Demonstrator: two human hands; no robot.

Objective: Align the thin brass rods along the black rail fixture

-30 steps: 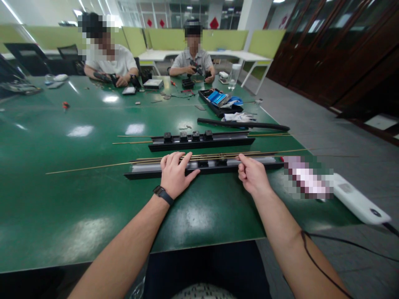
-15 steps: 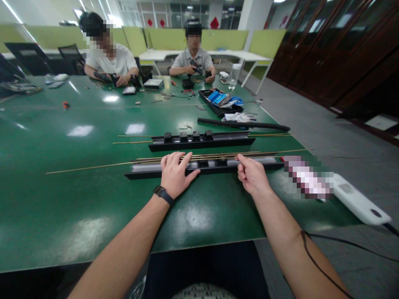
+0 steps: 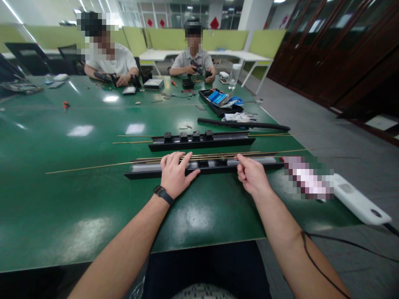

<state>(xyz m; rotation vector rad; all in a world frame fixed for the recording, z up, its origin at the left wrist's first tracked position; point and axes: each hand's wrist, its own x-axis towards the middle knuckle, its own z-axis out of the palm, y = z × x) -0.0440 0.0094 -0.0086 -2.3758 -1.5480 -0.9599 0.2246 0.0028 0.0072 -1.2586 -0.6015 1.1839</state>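
A long black channel point(image 3: 149, 173) with a pale inner face lies across the table in front of me. Thin brass-coloured rods point(image 3: 102, 166) run lengthwise along it and stick out beyond both ends. My left hand point(image 3: 175, 170), a dark watch on its wrist, rests over the channel with fingers apart and thumb stretched to the right. To the right, my right hand point(image 3: 251, 172) is closed in a pinch at a thin rod, its other fingers curled. Small black blocks point(image 3: 222, 161) sit inside the channel between my hands. Exactly how many rods pass under the left fingers is hidden.
Behind lies a second black channel point(image 3: 202, 144) with several black blocks and rods. Beyond are a black tube point(image 3: 249, 124), gloves point(image 3: 238, 117) and a black tray point(image 3: 218, 110). A white power strip point(image 3: 358, 199) stands right. Two people point(image 3: 193, 62) sit across the table.
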